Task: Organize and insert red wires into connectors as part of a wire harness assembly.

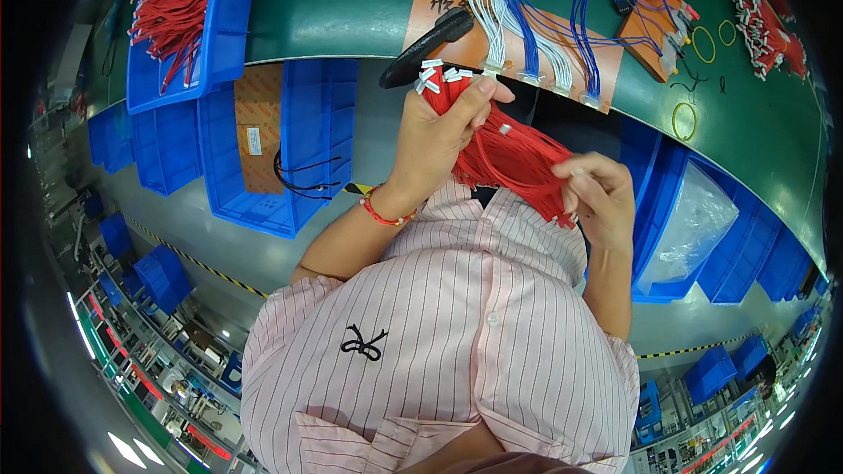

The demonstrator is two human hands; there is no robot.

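A bundle of red wires (pixel 514 158) with white connectors (pixel 443 75) at its upper end hangs in front of my chest, at the table's near edge. My left hand (pixel 448 132) is closed round it just below those connectors, with the thumb across the top. From there the wires slant down to the right. At their lower end, my right hand (pixel 601 197) has its fingers curled in and pinching at the wires; its fingertips are slightly blurred. One small white connector (pixel 504 129) lies partway along the bundle.
On the green table (pixel 342 4) lie white and blue cable harnesses (pixel 531 13), a black-handled tool (pixel 430 46), yellow rings (pixel 685 121) and an orange block (pixel 654 31). A blue bin (pixel 230 22) of red wires stands left, and more red wires (pixel 773 35) lie right. Blue crates (pixel 299 202) sit below.
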